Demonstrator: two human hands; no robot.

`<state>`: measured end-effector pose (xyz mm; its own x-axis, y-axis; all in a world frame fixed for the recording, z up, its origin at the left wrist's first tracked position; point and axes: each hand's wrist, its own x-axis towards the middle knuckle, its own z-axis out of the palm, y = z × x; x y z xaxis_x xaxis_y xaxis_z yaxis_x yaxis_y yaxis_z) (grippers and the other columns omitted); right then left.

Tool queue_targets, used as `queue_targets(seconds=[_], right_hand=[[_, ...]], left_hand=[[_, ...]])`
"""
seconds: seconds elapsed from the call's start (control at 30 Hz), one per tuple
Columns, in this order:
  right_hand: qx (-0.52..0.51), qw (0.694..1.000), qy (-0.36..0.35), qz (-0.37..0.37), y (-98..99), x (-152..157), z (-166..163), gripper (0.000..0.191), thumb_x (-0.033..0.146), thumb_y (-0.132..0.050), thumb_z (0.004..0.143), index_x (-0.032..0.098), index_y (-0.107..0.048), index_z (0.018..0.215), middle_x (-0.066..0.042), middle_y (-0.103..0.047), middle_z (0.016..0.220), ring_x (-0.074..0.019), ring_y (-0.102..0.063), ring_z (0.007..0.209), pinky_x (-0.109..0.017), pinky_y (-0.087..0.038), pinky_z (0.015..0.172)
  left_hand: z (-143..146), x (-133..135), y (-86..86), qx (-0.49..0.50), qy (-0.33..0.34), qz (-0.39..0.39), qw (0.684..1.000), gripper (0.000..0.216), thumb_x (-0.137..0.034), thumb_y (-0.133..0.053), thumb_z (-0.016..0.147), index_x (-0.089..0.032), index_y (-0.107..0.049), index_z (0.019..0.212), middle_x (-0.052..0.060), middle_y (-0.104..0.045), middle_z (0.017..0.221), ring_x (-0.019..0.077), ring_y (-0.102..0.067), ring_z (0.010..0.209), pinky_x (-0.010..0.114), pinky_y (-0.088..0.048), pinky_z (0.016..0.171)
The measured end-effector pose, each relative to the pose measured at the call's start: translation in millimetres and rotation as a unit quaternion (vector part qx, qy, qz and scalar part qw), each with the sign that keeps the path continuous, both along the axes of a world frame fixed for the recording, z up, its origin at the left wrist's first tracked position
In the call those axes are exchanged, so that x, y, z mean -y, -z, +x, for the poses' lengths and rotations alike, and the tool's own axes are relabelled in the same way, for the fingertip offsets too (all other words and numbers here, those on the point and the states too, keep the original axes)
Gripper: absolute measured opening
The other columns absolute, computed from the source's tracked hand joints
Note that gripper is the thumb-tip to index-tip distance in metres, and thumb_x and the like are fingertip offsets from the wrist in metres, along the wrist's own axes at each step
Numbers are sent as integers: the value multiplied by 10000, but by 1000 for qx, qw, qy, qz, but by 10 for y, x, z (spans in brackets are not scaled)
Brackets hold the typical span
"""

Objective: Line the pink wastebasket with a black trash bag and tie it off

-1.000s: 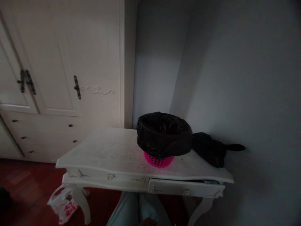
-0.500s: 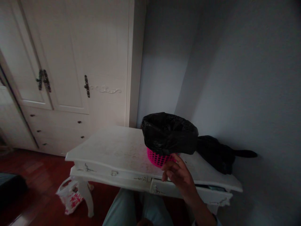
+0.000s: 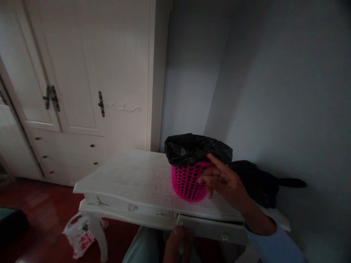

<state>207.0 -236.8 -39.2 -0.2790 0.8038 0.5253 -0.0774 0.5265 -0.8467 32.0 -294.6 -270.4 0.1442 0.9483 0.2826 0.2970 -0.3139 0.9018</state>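
Note:
A pink basket [image 3: 189,184] with a pattern of holes stands upright on a white table [image 3: 137,175]. A black plastic bag [image 3: 181,149] lines it, its edge folded over the rim. My right hand [image 3: 226,182] is at the basket's right front, index finger stretched up against the bag's edge, the other fingers loosely bent and apart. Low in front of the table's drawer [image 3: 212,228], my left hand [image 3: 178,243] is curled and dim; what its fingers hold, if anything, is hidden.
More black plastic [image 3: 255,182] lies on the table's right end, by the wall. A white wardrobe [image 3: 123,73] stands behind at left. On the red floor, a white-and-red plastic bag [image 3: 79,235] sits by the table leg [image 3: 99,237]. A dark object [image 3: 12,226] is at far left.
The black bag's overhang sits higher, baring more of the pink basket. My right hand has moved up along the basket to the bag's edge. My left hand has risen further into view.

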Motion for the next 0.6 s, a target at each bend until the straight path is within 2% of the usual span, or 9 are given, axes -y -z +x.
queue_targets(seconds=[0.07, 0.1, 0.13, 0.2, 0.23, 0.3, 0.4, 0.5, 0.6], right_hand=[[33, 999, 29, 11, -126, 8, 29, 618, 365, -706, 917, 226, -481, 1475, -36, -755, 830, -97, -599, 431, -242, -516, 420], [51, 997, 47, 23, -184, 11, 37, 586, 389, -686, 927, 196, -506, 1450, -33, -752, 793, -96, -582, 410, -241, -505, 404], [71, 994, 71, 42, -236, 11, 42, 537, 401, -659, 942, 174, -538, 1414, -28, -746, 759, -98, -575, 405, -238, -499, 400], [125, 977, 136, 108, -312, -3, 53, 405, 379, -611, 967, 160, -618, 1308, -21, -737, 724, -100, -589, 434, -232, -503, 430], [155, 960, 174, 153, -333, -16, 63, 339, 352, -601, 970, 163, -651, 1247, -20, -736, 724, -100, -600, 455, -229, -507, 452], [214, 917, 236, 240, -343, -48, 102, 253, 294, -599, 962, 173, -673, 1172, -18, -736, 748, -101, -629, 504, -223, -522, 501], [256, 866, 290, 317, -284, -75, 200, 218, 275, -627, 943, 183, -629, 1140, 0, -710, 753, -102, -643, 538, -202, -523, 519], [259, 837, 342, 339, -181, -64, 324, 260, 364, -653, 933, 184, -569, 1101, 38, -619, 675, -100, -598, 499, -189, -494, 473], [287, 807, 398, 328, -81, -57, 451, 361, 481, -637, 929, 177, -551, 1103, 31, -594, 694, -112, -575, 486, -215, -482, 455]], left_hand=[[61, -68, -707, 11, 18, 167, 986, 285, -292, -433, 1001, -226, -688, 1107, 120, -714, 1076, 229, -652, 1047, 362, -525, 942], [89, -110, -1058, 16, 34, 259, 965, 261, -218, -440, 984, -221, -655, 1133, 114, -699, 1086, 221, -641, 1053, 355, -534, 914], [118, -160, -1378, 15, 19, 326, 945, 279, -156, -457, 964, -212, -614, 1188, 114, -680, 1137, 215, -621, 1091, 360, -527, 932], [180, -279, -1863, -16, -15, 420, 907, 340, -108, -500, 926, -204, -571, 1244, 115, -651, 1220, 223, -579, 1145, 383, -503, 972], [214, -339, -2015, -32, -34, 438, 898, 347, -97, -500, 916, -197, -569, 1241, 109, -661, 1192, 231, -576, 1129, 400, -496, 971], [284, -438, -2161, -68, -67, 447, 889, 328, -82, -489, 907, -190, -592, 1199, 93, -683, 1119, 240, -584, 1069, 412, -493, 934], [372, -489, -2160, -99, -110, 458, 876, 296, -74, -500, 888, -180, -622, 1136, 92, -691, 1110, 252, -587, 1080, 427, -472, 950], [437, -452, -2138, -106, -121, 472, 867, 300, -95, -529, 887, -173, -615, 1164, 93, -690, 1176, 251, -574, 1170, 433, -427, 1022], [483, -423, -2169, -131, -102, 453, 876, 309, -135, -541, 904, -182, -593, 1205, 86, -683, 1246, 250, -565, 1224, 452, -390, 1070]])
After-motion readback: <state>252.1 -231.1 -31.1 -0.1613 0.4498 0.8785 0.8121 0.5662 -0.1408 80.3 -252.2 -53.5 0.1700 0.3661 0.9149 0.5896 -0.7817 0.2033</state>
